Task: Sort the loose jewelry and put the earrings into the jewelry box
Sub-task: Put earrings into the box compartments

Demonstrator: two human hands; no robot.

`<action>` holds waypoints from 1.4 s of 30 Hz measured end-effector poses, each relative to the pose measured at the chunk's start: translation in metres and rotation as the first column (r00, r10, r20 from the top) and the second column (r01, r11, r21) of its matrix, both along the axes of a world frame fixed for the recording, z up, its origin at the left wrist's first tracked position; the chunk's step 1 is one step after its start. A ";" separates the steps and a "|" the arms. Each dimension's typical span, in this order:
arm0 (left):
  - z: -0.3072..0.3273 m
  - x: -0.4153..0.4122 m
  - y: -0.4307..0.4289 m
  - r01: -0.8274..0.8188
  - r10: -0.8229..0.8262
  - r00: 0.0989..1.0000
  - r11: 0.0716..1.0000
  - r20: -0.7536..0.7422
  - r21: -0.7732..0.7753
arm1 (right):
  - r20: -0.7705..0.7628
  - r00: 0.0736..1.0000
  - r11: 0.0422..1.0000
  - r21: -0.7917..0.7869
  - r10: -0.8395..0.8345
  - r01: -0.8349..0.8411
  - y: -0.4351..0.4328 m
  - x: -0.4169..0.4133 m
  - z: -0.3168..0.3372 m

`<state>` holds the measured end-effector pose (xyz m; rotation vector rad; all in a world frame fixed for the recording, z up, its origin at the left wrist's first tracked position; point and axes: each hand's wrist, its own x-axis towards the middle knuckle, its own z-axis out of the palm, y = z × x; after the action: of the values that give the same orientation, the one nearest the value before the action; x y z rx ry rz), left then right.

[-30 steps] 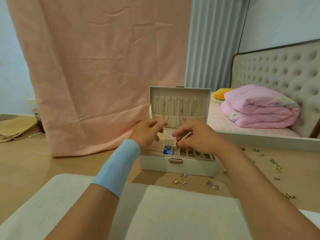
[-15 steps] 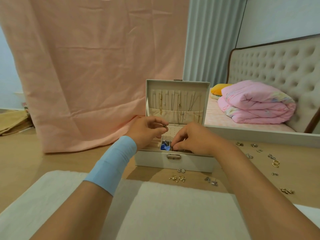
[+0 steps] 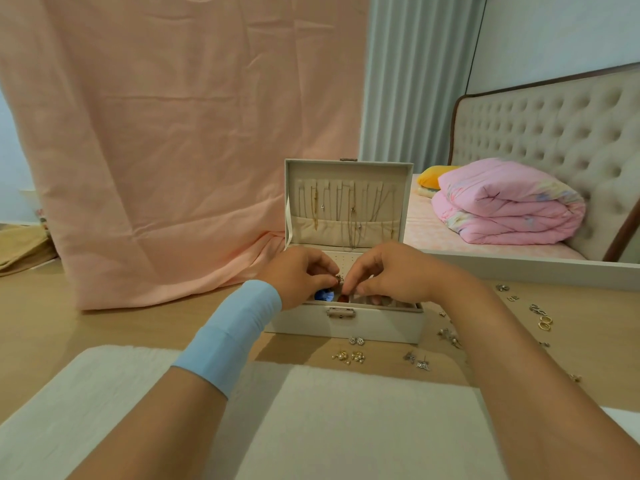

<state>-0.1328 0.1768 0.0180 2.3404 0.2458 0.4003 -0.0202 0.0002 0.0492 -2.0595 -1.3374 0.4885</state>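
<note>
**Head view: both hands lowered into the box with an earring**

Since a second ago, both hands have been brought down from in front of the lid to the front compartments of the jewelry box (image 3: 346,327). A small earring (image 3: 338,279) is pinched at the fingertips of the left hand (image 3: 301,271). The fingers of the right hand (image 3: 391,271) are curled beside it, but whether they grip anything cannot be told. Placement is judged close, not finished.

Much jewelry is left on the wooden floor (image 3: 138,323). Pearl earrings (image 3: 349,356) lie just nearer than the hands, and gold rings (image 3: 544,322) lie well right of the right hand. A white mat (image 3: 311,410) is spread beneath the forearms. A pink sheet (image 3: 173,133) is hung beyond the left hand, and a bed (image 3: 433,237) with a folded pink quilt (image 3: 502,202) is seen beyond the right.
</note>
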 end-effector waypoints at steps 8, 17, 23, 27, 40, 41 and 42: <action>0.004 -0.001 -0.002 0.030 -0.014 0.996 0.984 -0.086 0.178 | -0.083 0.996 0.999 0.040 -0.029 0.033 0.004 0.001 -0.005; 0.002 0.009 -0.006 -0.039 0.051 0.998 0.929 -0.023 0.368 | 0.148 0.974 0.983 0.089 -0.173 0.161 0.008 0.006 -0.010; -0.007 0.014 -0.012 -0.138 0.138 0.990 0.911 0.027 0.389 | 0.172 0.973 0.988 0.040 -0.154 0.150 0.011 0.004 -0.014; 0.001 0.006 -0.005 -0.087 0.095 0.995 0.972 -0.024 0.220 | 0.168 0.975 0.990 0.032 -0.144 0.140 0.012 0.003 -0.015; 0.003 0.000 -0.008 -0.061 0.081 0.993 0.977 -0.089 0.204 | 0.186 0.970 0.987 0.023 -0.159 0.158 0.014 -0.002 -0.019; 0.004 -0.001 -0.007 -0.054 0.075 0.992 0.979 -0.099 0.194 | 0.188 0.971 0.989 0.013 -0.149 0.149 0.014 -0.003 -0.018; 0.005 -0.002 -0.006 -0.047 0.069 0.991 0.981 -0.112 0.189 | 0.191 0.972 0.990 -0.002 -0.138 0.141 0.014 -0.003 -0.018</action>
<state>-0.1346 0.1705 0.0228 2.5494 0.3470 0.3252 -0.0235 0.0138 0.0314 -2.2402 -1.2862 0.2456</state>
